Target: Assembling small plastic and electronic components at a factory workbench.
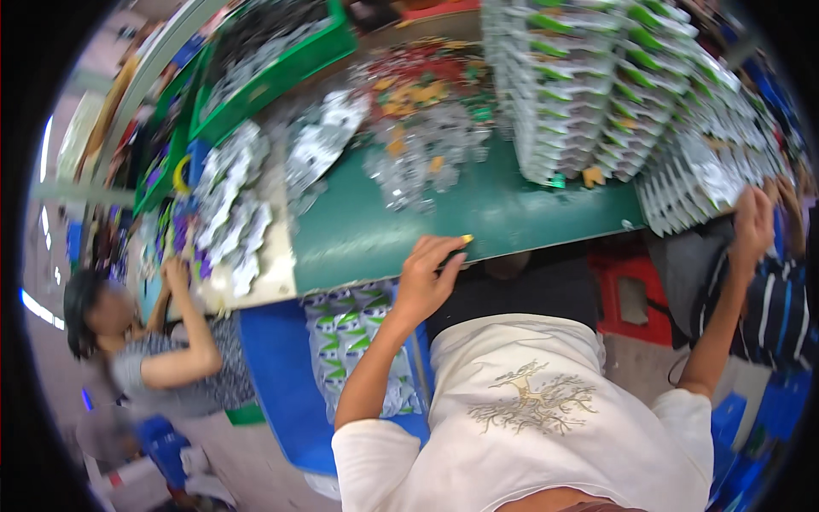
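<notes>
My left hand (426, 277) is over the front edge of the green tabletop (375, 243), its thumb and index finger curled toward each other. At the fingertips shows a small yellow piece (467, 240). Stretched far to the right, my right hand (753, 224) is closed at the near end of a row of nested silver-and-green plastic pieces (695, 175). What its fingers hold is hidden. Clear plastic pieces (418, 162) lie loose on the table beyond my left hand, with orange and red pieces (418, 90) heaped behind them.
Tall stacks of white-and-green pieces (559, 94) stand at the back right. A green crate (273, 72) is at the back left. Beside my left forearm, a blue bin (277, 375) holds bagged pieces (354, 341). A person (162, 358) works at left; a red stool (631, 290) stands below the table.
</notes>
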